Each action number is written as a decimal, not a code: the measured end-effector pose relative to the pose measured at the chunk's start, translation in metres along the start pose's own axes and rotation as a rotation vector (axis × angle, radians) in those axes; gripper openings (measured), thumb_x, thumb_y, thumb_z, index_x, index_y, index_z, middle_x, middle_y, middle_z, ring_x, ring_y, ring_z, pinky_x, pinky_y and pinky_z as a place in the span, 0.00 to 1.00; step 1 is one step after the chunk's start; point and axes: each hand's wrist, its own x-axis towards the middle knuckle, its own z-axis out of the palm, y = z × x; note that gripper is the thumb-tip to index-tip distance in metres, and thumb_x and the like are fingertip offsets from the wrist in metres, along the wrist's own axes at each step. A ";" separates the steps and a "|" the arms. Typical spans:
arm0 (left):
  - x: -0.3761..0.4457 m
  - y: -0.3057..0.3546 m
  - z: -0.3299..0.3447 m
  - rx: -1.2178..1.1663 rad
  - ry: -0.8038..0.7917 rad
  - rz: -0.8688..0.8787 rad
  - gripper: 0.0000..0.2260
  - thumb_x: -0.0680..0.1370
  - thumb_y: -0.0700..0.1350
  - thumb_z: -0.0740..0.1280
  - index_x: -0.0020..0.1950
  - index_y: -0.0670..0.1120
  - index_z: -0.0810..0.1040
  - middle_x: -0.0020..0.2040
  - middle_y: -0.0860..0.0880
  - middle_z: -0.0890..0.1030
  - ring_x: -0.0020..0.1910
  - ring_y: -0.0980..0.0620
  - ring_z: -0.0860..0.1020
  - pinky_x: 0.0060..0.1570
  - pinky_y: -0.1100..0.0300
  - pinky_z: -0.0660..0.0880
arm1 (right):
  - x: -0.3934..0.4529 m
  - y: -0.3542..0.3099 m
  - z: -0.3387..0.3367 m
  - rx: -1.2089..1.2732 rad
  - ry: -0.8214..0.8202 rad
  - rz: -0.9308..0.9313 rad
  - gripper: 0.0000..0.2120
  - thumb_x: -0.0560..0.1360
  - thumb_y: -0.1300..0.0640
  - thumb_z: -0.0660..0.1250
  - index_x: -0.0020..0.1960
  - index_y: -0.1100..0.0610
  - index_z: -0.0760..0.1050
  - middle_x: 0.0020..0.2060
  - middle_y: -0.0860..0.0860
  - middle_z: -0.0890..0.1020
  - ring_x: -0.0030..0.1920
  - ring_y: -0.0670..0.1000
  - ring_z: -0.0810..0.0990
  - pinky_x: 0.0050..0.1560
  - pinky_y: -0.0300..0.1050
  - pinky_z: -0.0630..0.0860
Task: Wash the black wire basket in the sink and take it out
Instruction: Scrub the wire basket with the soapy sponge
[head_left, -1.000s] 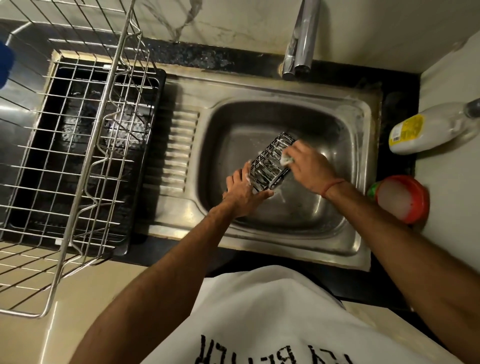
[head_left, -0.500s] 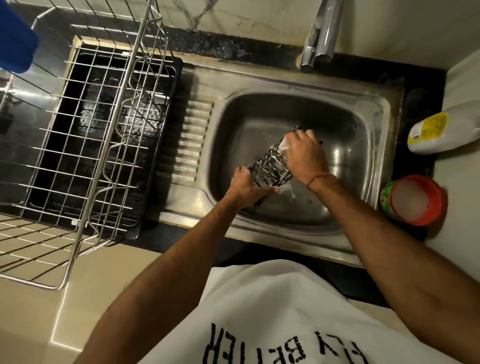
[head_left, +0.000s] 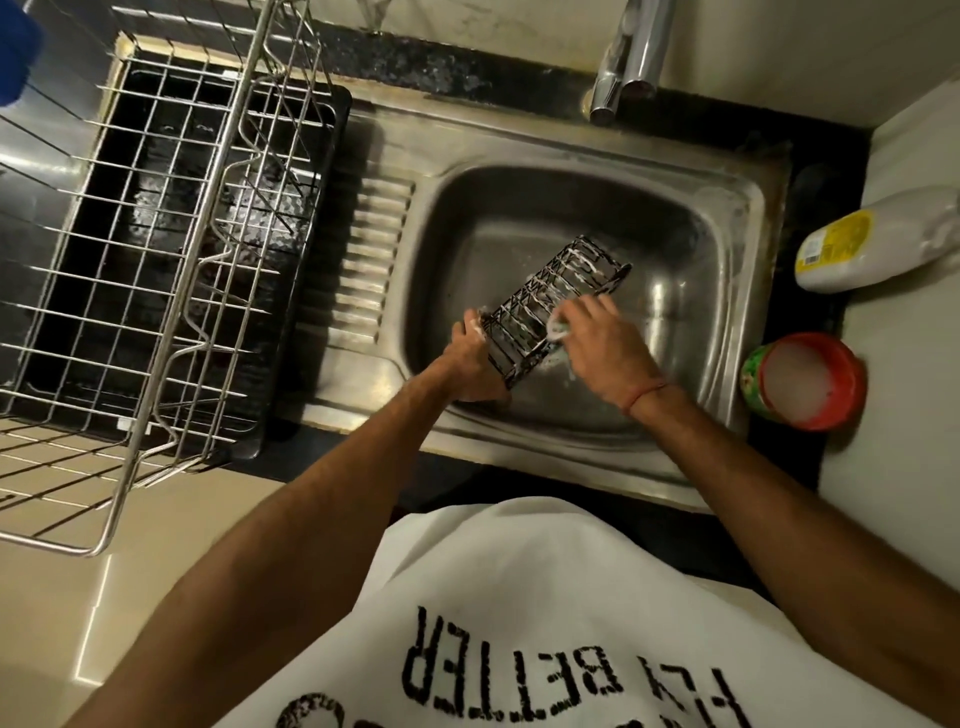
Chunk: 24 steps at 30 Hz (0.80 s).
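Observation:
The black wire basket (head_left: 550, 296), streaked with white suds, is tilted up inside the steel sink (head_left: 722, 312). My left hand (head_left: 470, 364) grips its near end at the sink's front left. My right hand (head_left: 602, 345) holds a small soapy scrubber (head_left: 558, 328) against the basket's right side, near its lower half. The basket's far end sticks out beyond my fingers toward the sink's middle.
The tap (head_left: 626, 57) stands behind the sink. A steel dish rack (head_left: 156, 249) over a black tray (head_left: 311, 270) fills the left counter. A white bottle (head_left: 872, 244) lies at the right, and a red tub of soapy liquid (head_left: 802, 382) sits near it.
My right hand slid the scrubber down the basket toward me, baring its far end. My left hand kept its grip on the near end. The camera shifted slightly.

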 end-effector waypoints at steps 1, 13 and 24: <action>0.011 -0.012 0.007 -0.065 -0.012 0.005 0.74 0.46 0.73 0.78 0.86 0.46 0.55 0.78 0.41 0.64 0.75 0.40 0.68 0.79 0.48 0.68 | -0.006 -0.007 0.002 0.021 0.000 -0.017 0.08 0.77 0.61 0.72 0.56 0.55 0.78 0.52 0.53 0.80 0.51 0.55 0.75 0.47 0.43 0.74; -0.059 0.058 -0.039 -0.184 0.273 0.124 0.44 0.62 0.63 0.81 0.74 0.53 0.70 0.59 0.55 0.83 0.56 0.54 0.84 0.60 0.53 0.83 | 0.018 -0.016 -0.014 0.372 0.010 0.242 0.07 0.79 0.53 0.73 0.55 0.52 0.79 0.53 0.49 0.80 0.48 0.49 0.79 0.48 0.41 0.77; -0.061 0.112 -0.057 -0.085 0.476 0.200 0.44 0.63 0.74 0.74 0.71 0.51 0.73 0.57 0.53 0.86 0.56 0.51 0.86 0.58 0.49 0.84 | 0.022 -0.009 -0.051 0.838 0.154 0.508 0.05 0.76 0.51 0.78 0.50 0.47 0.84 0.48 0.44 0.87 0.50 0.42 0.85 0.48 0.34 0.79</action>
